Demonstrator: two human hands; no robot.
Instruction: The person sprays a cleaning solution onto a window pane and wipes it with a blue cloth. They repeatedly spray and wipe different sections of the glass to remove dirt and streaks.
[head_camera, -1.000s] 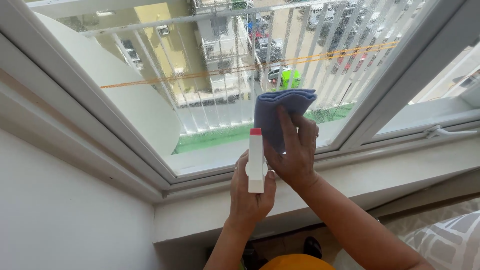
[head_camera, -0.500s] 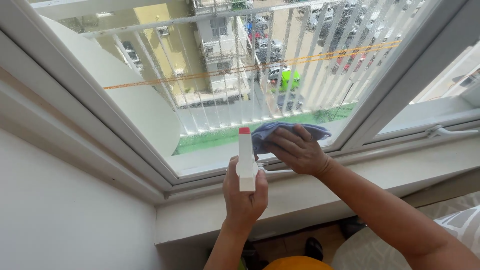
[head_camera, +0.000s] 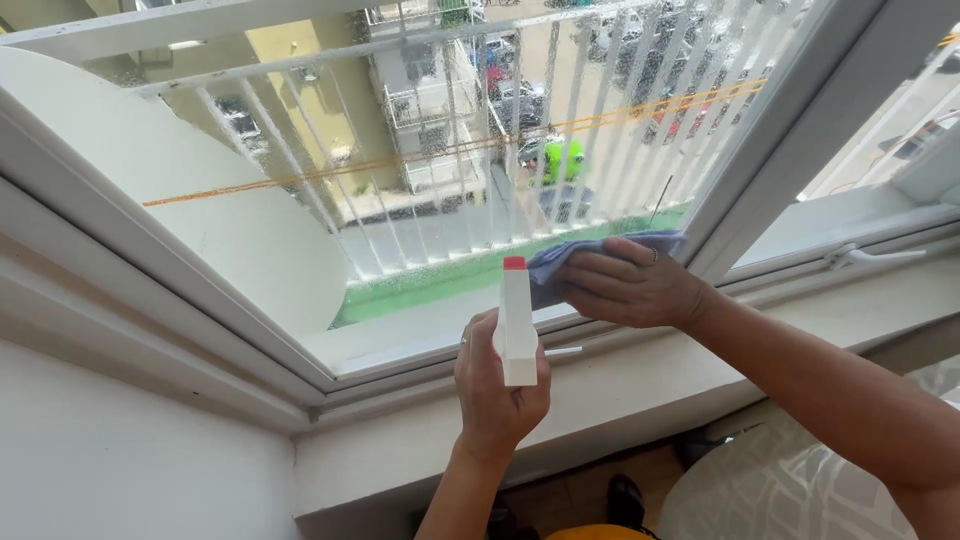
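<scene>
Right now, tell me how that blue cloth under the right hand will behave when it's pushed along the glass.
The blue cloth looks soft: it bunches in folds under the right hand, so it probably crumples rather than slides flat. The window glass is speckled with droplets, so it likely soaks up wet and drags.

The right hand (head_camera: 630, 285) covers most of the blue cloth (head_camera: 560, 262). The left hand (head_camera: 495, 390) hides the white spray bottle (head_camera: 516, 325) below its head. The window pane (head_camera: 420, 180) runs past the top edge; the street beyond looks blurred, perhaps by droplets.
</scene>
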